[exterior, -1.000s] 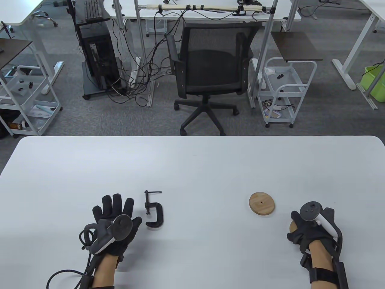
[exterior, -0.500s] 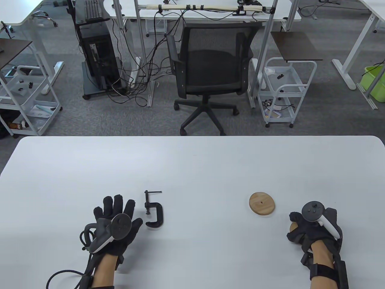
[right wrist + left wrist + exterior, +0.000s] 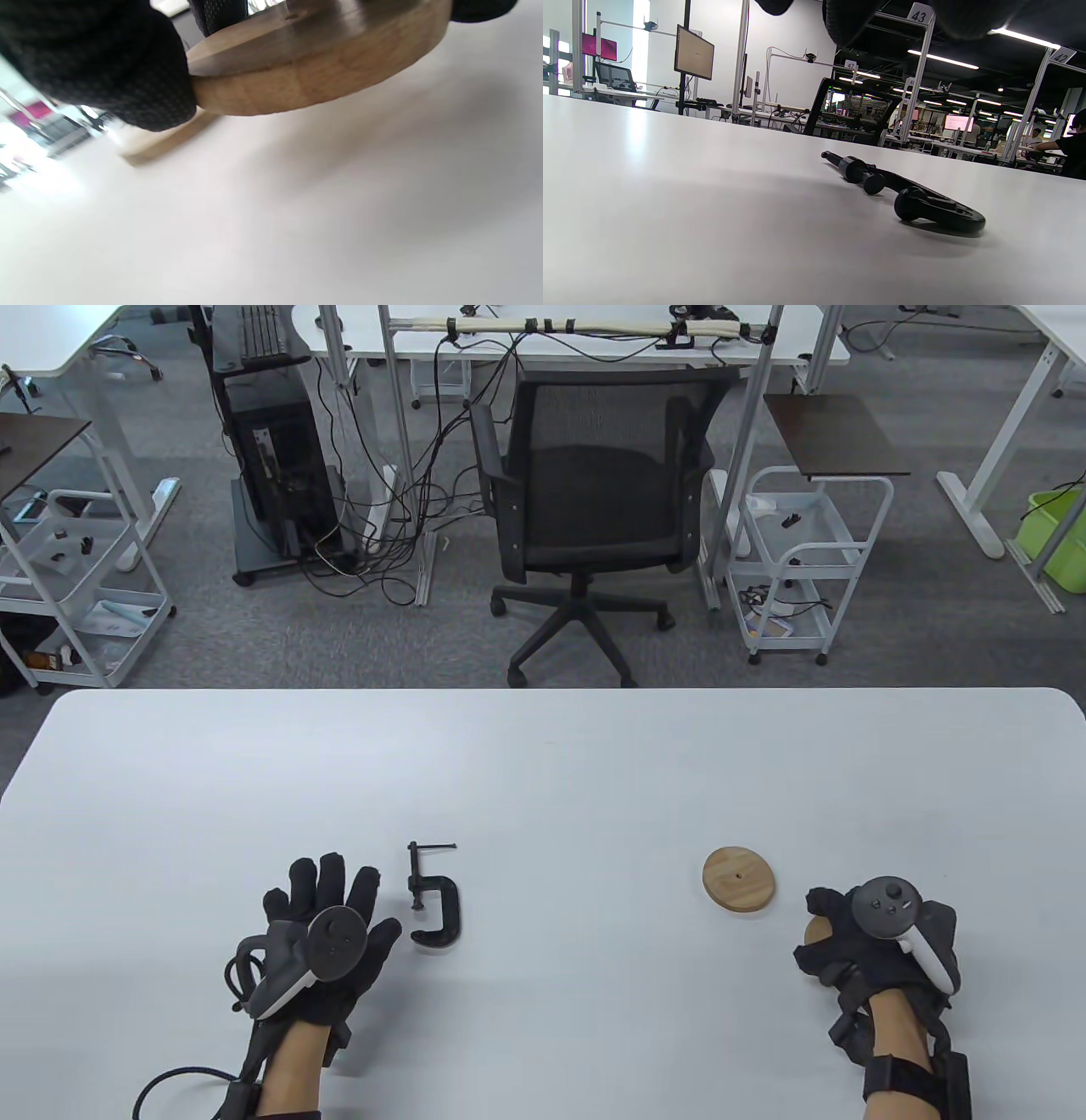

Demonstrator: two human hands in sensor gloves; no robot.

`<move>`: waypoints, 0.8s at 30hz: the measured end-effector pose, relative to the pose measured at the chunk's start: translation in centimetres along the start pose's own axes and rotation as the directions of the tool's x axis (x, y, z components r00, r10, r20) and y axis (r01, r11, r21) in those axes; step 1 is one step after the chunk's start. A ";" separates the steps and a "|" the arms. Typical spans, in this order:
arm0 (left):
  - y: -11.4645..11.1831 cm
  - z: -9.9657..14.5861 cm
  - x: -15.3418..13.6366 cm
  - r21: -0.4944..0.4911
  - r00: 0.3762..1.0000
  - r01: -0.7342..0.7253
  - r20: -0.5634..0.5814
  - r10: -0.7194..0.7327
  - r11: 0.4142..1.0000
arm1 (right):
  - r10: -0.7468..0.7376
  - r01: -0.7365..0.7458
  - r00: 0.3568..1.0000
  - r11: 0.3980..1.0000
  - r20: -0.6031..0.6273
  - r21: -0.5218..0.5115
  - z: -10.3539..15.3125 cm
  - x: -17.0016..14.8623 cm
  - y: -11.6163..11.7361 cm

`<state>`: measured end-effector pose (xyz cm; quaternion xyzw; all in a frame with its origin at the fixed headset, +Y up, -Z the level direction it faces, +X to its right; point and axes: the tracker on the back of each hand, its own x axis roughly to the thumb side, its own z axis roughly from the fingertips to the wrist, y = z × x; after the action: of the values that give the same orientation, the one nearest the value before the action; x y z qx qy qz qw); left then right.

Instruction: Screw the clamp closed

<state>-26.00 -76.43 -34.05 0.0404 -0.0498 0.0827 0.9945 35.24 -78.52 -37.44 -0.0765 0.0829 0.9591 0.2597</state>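
A small black C-clamp (image 3: 434,895) lies flat on the white table (image 3: 543,763), its screw and T-handle toward the far side; it also shows in the left wrist view (image 3: 908,197). My left hand (image 3: 327,916) lies open with fingers spread just left of the clamp, not touching it. My right hand (image 3: 857,937) grips a wooden disc (image 3: 322,63) lifted a little off the table at the right. A second wooden disc (image 3: 739,879) lies on the table to the left of that hand.
The near table edge is close behind both wrists. A black office chair (image 3: 585,500) and white carts (image 3: 797,560) stand on the floor beyond the far edge.
My right hand has moved slightly left and up with the wooden disc in it. My left hand and the clamp have stayed where they were.
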 end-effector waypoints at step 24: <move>0.3 0.4 1.4 0.057 0.997 0.001 0.075 -0.005 0.998 | -0.898 0.784 0.292 0.422 0.328 0.455 3.8 11.0 5.3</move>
<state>-24.68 -75.96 -33.44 0.0720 -0.0848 0.0809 0.9905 22.77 -76.97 -35.17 0.1856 0.0538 0.6398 0.7438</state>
